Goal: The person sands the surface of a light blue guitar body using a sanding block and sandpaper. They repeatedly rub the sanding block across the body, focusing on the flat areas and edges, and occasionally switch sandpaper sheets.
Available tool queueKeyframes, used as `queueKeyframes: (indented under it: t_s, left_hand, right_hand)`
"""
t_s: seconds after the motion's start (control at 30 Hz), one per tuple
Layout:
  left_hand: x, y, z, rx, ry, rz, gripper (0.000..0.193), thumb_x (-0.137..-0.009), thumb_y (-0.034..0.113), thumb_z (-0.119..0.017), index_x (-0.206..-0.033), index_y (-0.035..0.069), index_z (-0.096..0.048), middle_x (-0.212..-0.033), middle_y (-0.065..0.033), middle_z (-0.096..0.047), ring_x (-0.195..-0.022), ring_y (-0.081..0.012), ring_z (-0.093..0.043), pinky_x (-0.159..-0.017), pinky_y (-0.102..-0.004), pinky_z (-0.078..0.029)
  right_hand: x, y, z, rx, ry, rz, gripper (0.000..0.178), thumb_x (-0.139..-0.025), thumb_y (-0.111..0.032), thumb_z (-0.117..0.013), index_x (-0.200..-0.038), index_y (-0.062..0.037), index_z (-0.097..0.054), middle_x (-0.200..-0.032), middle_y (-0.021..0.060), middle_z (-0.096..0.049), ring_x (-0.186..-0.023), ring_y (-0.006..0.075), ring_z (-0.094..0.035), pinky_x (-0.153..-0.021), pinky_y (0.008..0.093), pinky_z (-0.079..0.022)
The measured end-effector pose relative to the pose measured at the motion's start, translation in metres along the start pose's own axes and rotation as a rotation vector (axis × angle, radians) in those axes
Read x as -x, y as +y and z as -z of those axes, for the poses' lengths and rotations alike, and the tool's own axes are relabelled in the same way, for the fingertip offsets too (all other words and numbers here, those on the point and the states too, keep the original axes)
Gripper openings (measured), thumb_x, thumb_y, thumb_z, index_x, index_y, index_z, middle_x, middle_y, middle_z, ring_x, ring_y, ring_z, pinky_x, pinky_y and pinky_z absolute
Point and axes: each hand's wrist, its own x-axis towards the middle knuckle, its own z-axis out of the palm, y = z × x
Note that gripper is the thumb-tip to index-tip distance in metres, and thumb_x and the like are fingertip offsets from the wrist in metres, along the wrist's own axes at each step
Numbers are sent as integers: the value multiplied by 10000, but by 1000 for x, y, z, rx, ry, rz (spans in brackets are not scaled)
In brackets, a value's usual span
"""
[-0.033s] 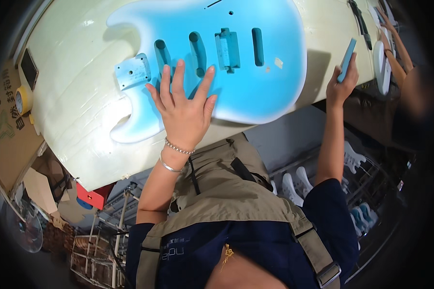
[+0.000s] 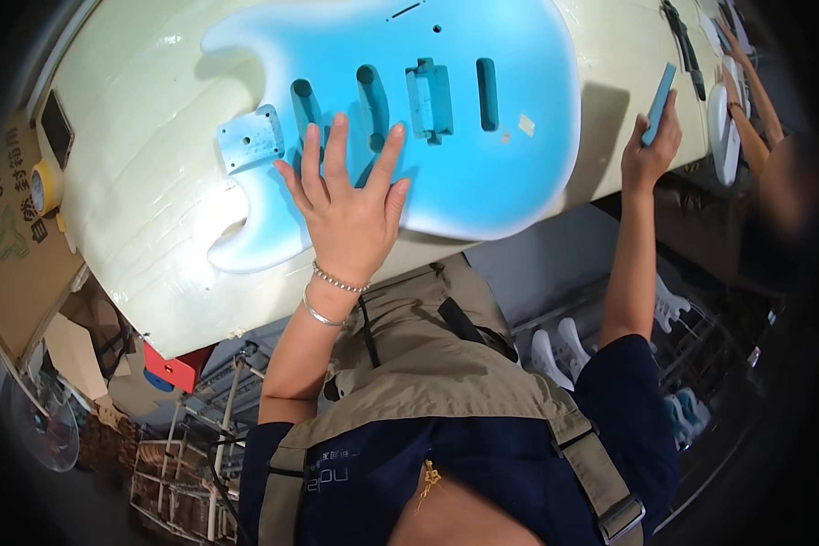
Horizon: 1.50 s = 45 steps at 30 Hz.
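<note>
A guitar body [image 2: 510, 191], blue with white fading edges, lies on the pale table in front of me. Several routed cavities and small holes cut into its face. My left hand [image 2: 350, 214] rests on the body with fingers spread, its fingertips by the cavities and nothing in its grasp. Off the body's right side, my right hand [image 2: 651, 155] grips a thin, flat blue block [image 2: 660, 105], held tilted on its edge. A small pale patch [image 2: 526, 125] marks the body's face near its right end.
A dark phone-like slab [image 2: 55, 129] and a yellow tape roll [image 2: 45, 188] sit at far left. A black strap-like item [image 2: 685, 50] lies at far right, near another person's hands on a white body [image 2: 724, 136]. Racks with white guitar bodies [image 2: 555, 355] stand below the table.
My right hand has shifted slightly to the right and nearer to me with the blue block. My left hand stays in place on the guitar body.
</note>
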Motion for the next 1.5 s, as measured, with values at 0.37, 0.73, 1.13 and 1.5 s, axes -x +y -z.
queueKeyframes:
  t_s: [0.37, 0.73, 1.13, 1.5]
  left_hand:
    - [-23, 33, -6, -160, 7, 164, 465, -938, 397, -531, -1379, 250, -536, -1461, -147, -328, -1383, -390, -237, -1112, -643, -124]
    - [9, 40, 6, -149, -53, 173, 481, -884, 365, -611, -1347, 239, -566, -1401, -157, -370, -1367, -406, -259, -1102, -663, -118]
    - [2, 25, 0, -65, -33, 134, 520, -849, 442, -642, -1344, 309, -557, -1406, -100, -373, -1384, -372, -245, -1108, -655, -99]
    - [28, -40, 9, 74, 203, 141, 347, -896, 303, -610, -1205, 155, -665, -1343, -115, -487, -1337, -356, -365, -1112, -603, -149]
  right_hand:
    - [-130, 82, -140, -112, -77, 74, 904, -693, -634, -740, -1377, -102, -483, -1347, 180, -513, -1280, 380, -423, -1080, 510, -286]
    - [-177, -25, -129, 15, -682, 558, 581, -784, -169, -707, -1319, -60, -507, -1329, 177, -478, -1264, 379, -403, -1088, 468, -280]
    - [-28, -133, 19, -887, -540, -193, 479, -768, -65, -787, -1109, -26, -453, -1109, 164, -557, -898, 232, -618, -751, 314, -513]
    - [22, -250, 20, -184, -295, 130, 504, -671, -302, -802, -1156, -225, -688, -1155, 63, -571, -842, 224, -486, -722, 327, -416]
